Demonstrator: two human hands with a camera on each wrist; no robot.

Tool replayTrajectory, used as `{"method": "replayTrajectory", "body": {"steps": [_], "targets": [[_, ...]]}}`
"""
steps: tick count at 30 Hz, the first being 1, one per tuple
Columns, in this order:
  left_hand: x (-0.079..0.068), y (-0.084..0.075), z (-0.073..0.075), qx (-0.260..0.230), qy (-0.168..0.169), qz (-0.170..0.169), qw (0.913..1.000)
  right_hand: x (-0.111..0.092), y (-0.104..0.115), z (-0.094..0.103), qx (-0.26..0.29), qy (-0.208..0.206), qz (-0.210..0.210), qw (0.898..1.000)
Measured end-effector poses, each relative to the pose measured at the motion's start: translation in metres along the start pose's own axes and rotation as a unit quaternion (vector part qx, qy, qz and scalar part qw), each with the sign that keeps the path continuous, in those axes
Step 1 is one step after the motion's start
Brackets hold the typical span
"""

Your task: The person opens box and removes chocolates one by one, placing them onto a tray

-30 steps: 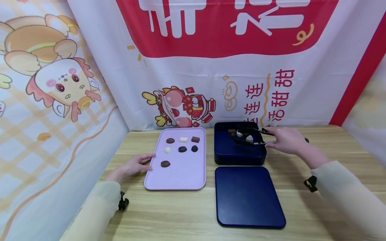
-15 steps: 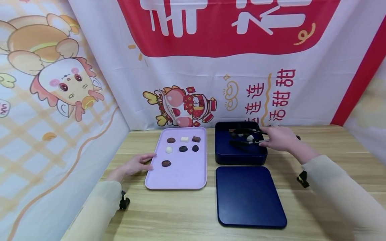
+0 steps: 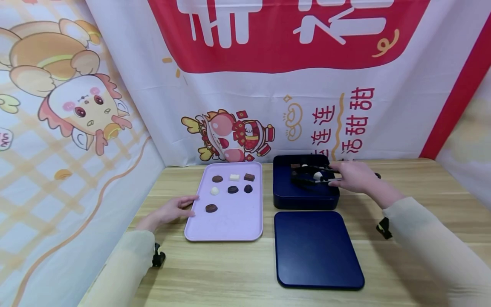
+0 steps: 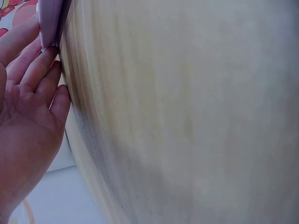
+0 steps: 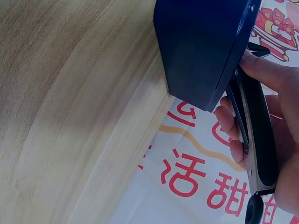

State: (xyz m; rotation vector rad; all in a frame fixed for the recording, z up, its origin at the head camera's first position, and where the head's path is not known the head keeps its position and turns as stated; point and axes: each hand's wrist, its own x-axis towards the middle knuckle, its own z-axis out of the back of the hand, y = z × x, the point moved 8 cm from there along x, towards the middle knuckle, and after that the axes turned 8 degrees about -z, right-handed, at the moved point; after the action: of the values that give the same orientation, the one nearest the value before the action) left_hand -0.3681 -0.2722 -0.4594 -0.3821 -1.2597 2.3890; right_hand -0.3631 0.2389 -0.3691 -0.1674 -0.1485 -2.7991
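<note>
My right hand (image 3: pixel 354 175) holds black-and-silver tongs (image 5: pixel 259 130), thumb on one arm and fingers around the other. Their black tips reach into a dark blue box (image 3: pixel 306 202) among chocolates. A white chocolate (image 3: pixel 317 175) shows between the tong arms, and a brown square chocolate (image 3: pixel 295 166) lies near the box's back. The tips partly hide the others; I cannot tell whether they grip one. My left hand (image 3: pixel 172 209) touches the left rim of a lilac tray (image 3: pixel 234 226), its fingers fairly straight along the edge in the left wrist view.
Several brown, dark and white chocolates lie on the tray, among them a brown oval (image 3: pixel 211 208) and a white rectangle (image 3: pixel 234 177). The flat dark blue lid (image 3: pixel 318 251) lies in front of the box. A printed cloth (image 3: pixel 230 94) hangs behind the wooden table (image 3: pixel 215 273).
My right hand has shifted left with the tongs, whose tips moved slightly left inside the box. My left hand stays at the tray's edge.
</note>
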Motion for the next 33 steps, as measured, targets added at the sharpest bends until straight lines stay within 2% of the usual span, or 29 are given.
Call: {"method": "replayTrajectory", "body": {"steps": [14,24,33], "targets": [[0.001,0.000,0.000,0.009,-0.001,0.011,0.9999,0.005,0.002,-0.002,0.009,0.020,-0.012,1.000],[-0.001,0.003,0.000,0.013,-0.001,0.014,0.9998,0.000,0.003,0.000,0.023,0.003,-0.012,1.000],[-0.001,0.002,-0.001,0.017,0.001,0.015,0.9997,-0.017,0.008,0.022,0.031,-0.021,-0.017,0.999]]}}
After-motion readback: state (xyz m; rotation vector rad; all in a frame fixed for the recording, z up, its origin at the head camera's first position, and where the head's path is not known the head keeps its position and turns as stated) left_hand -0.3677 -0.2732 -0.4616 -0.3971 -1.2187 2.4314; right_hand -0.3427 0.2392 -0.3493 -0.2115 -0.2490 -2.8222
